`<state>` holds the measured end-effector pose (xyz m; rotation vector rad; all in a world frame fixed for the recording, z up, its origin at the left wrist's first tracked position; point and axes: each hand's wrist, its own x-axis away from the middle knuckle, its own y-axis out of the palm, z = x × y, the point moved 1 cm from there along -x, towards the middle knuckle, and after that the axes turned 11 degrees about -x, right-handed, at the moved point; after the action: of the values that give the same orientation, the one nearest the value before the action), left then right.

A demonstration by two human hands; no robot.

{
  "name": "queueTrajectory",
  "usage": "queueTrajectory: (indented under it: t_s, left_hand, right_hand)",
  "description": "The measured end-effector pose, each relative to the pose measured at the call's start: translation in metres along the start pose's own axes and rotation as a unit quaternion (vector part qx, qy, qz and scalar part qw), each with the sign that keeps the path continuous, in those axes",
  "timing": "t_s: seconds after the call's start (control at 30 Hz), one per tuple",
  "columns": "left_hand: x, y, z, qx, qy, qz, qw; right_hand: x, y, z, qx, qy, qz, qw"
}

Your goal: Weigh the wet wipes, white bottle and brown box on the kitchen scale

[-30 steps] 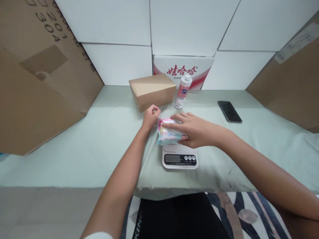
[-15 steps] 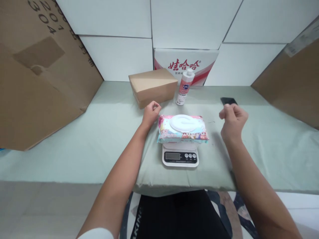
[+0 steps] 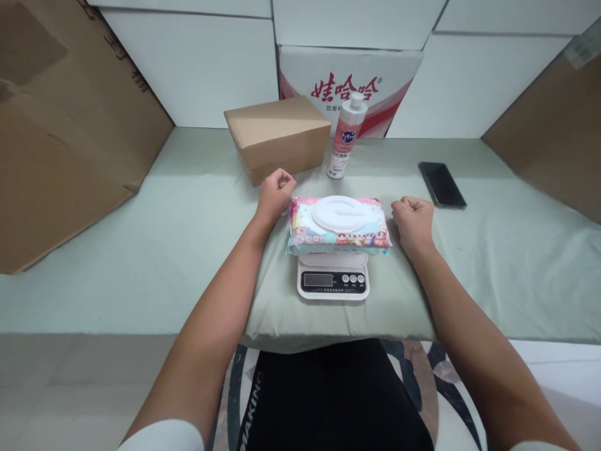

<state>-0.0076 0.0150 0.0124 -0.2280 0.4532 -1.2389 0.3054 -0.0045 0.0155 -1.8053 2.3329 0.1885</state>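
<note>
A pack of wet wipes (image 3: 310, 227) with a white flip lid lies across a white kitchen scale (image 3: 305, 293), covering most of its platform. The scale's small display looks blank. My left hand (image 3: 275, 195) rests on the cloth at the pack's left end, fingers curled in a loose fist with nothing visible in them. On the other side, my right hand (image 3: 416, 222) lies as a closed fist just right of the pack, and I see nothing held in it. A black smartphone (image 3: 442, 185) lies flat beyond the right fist, apart from it.
A brown cardboard box (image 3: 284, 141) sits behind my left hand. Beside it stands a pink and white bottle (image 3: 345, 134), before a white carton (image 3: 399, 69) with red lettering. Large cardboard sheets (image 3: 70, 144) flank the cloth-covered table (image 3: 197, 250), whose front edge is near my lap.
My right hand has come down and left from in front of the smartphone to the cloth beside the wipes, uncovering the phone. My left hand has stayed in place. The view has tilted down.
</note>
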Motion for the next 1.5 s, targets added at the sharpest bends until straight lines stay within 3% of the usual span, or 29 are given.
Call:
queueTrajectory:
  t_s: [0.3, 0.43, 0.6, 0.7, 0.8, 0.9, 1.03, 1.13, 1.23, 1.33, 1.5]
  left_hand:
    - [0.001, -0.001, 0.004, 0.001, 0.0, 0.002, 1.0]
    - [0.001, 0.0, 0.002, -0.001, 0.001, 0.0, 1.0]
    - [0.0, -0.001, 0.0, 0.001, 0.007, -0.004, 1.0]
    - [0.0, -0.001, 0.0, 0.002, 0.01, -0.004, 1.0]
    - [0.001, -0.001, 0.001, 0.0, 0.011, -0.001, 1.0]
    - [0.002, -0.001, 0.003, 0.005, 0.008, -0.002, 1.0]
    - [0.003, -0.002, 0.005, 0.009, 0.006, -0.002, 1.0]
    - [0.002, -0.002, 0.003, 0.008, 0.002, -0.001, 1.0]
    - [0.0, 0.0, 0.001, 0.004, 0.003, 0.0, 1.0]
    - [-0.001, 0.001, -0.001, 0.007, 0.005, -0.002, 1.0]
    - [-0.001, 0.001, -0.001, 0.001, 0.002, -0.007, 1.0]
  right_hand:
    - [0.0, 0.001, 0.001, 0.012, 0.003, -0.015, 1.0]
    - [0.002, 0.004, -0.004, 0.006, -0.006, -0.071, 0.997]
    - [0.013, 0.01, -0.016, 0.022, -0.055, -0.145, 0.988]
    - [0.018, 0.012, -0.022, -0.001, -0.122, -0.172, 0.977]
    - [0.023, 0.012, -0.032, -0.018, -0.199, -0.184, 0.962]
    - [0.034, 0.008, -0.044, 0.027, -0.22, -0.187, 0.957]
    - [0.077, -0.004, -0.05, 0.1, -0.183, -0.108, 0.972]
    - [0.121, -0.014, -0.034, 0.171, -0.081, -0.08, 0.979]
    - [0.15, -0.014, -0.021, 0.336, -0.017, -0.137, 0.932]
    - [0.154, -0.007, -0.022, 0.425, 0.015, -0.195, 0.884]
    - [0.142, 0.005, -0.034, 0.45, 0.031, -0.22, 0.865]
